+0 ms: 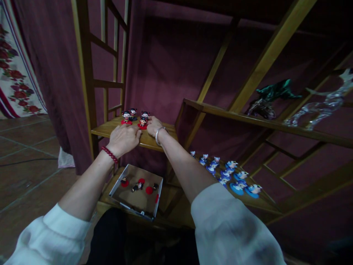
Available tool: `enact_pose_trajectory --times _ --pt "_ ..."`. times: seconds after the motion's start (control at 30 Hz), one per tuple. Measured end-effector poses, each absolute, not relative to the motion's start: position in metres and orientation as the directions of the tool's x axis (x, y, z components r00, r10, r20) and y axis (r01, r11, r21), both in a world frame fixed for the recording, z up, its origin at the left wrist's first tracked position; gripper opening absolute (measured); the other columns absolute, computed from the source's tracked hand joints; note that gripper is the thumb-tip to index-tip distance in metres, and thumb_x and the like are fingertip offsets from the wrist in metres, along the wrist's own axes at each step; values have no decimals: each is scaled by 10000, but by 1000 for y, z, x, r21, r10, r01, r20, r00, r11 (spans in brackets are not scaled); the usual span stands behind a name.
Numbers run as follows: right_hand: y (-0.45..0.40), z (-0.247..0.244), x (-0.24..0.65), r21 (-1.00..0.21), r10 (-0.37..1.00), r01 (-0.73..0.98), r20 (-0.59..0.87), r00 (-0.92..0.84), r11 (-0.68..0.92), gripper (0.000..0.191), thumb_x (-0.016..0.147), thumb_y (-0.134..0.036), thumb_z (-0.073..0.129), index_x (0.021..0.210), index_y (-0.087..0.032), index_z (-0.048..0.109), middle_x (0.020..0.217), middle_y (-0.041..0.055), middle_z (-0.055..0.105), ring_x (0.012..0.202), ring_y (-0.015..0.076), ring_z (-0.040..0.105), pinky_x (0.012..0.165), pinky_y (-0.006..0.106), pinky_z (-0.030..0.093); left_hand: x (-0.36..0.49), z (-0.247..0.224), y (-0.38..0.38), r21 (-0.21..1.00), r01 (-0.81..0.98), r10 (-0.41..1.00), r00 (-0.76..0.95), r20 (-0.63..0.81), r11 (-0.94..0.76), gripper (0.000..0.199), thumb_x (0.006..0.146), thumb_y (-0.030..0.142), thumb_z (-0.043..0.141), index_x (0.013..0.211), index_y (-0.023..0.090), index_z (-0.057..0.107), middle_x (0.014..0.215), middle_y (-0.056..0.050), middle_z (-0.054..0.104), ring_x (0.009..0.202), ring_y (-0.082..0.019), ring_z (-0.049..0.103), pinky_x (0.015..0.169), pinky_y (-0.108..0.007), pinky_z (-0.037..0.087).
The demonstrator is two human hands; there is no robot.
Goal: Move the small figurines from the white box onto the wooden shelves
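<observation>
Several small black-haired doll figurines on round bases stand grouped on a wooden shelf. My left hand, with a dark red bead bracelet, lies palm down at the shelf's front edge. Its thumb is spread to the right, and its fingertips reach the red base of the front left figurine. My right hand, wearing a silvery bracelet, is beside the right-hand figurines. Its index finger stretches to the rear right figurine and seems to touch it; the other fingers are partly hidden.
Below, an open shallow box contains more figurines with red bases. Several blue-and-white figurines stand in rows on a lower shelf at right. A clear animal ornament and a green ornament occupy a higher shelf. Lattice posts rise at left.
</observation>
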State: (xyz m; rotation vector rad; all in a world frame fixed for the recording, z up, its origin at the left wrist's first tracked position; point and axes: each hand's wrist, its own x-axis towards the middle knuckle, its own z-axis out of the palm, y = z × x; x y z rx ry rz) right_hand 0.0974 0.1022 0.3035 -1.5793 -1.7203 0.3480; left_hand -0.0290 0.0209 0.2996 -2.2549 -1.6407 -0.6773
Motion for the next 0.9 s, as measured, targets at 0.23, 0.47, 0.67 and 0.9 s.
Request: enact_pose_trajectory --times 0.23,0.47,0.67,0.9 --pt "111 300 97 -617 937 757 348 14 218 397 651 -162 591 1041 -219 541 933 7 641 865 153 585 804 262 425 -29 299 21 67 939 816 257 517 -338 389 852 377 270 993 213 592 964 -61 638 976 -226 542 820 -342 390" --pt "112 300 97 -583 929 773 370 -19 248 388 641 -176 616 1019 -235 554 927 8 646 875 171 586 795 273 432 -30 297 21 44 935 790 273 548 -353 388 855 370 261 968 212 597 943 -67 640 955 -239 549 795 -357 398" --pt "116 298 97 -586 920 769 391 -7 255 342 643 -192 610 980 -240 569 908 5 649 861 171 593 784 279 440 -30 297 21 57 933 792 269 549 -356 390 854 374 262 933 204 605 932 -74 642 954 -245 548 793 -363 399" --pt "115 298 96 -604 924 767 380 41 215 312 652 -201 593 963 -220 576 905 25 647 852 180 596 765 284 452 -30 297 21 37 939 795 269 545 -343 403 855 372 255 956 197 603 934 -83 639 945 -249 552 786 -369 402"
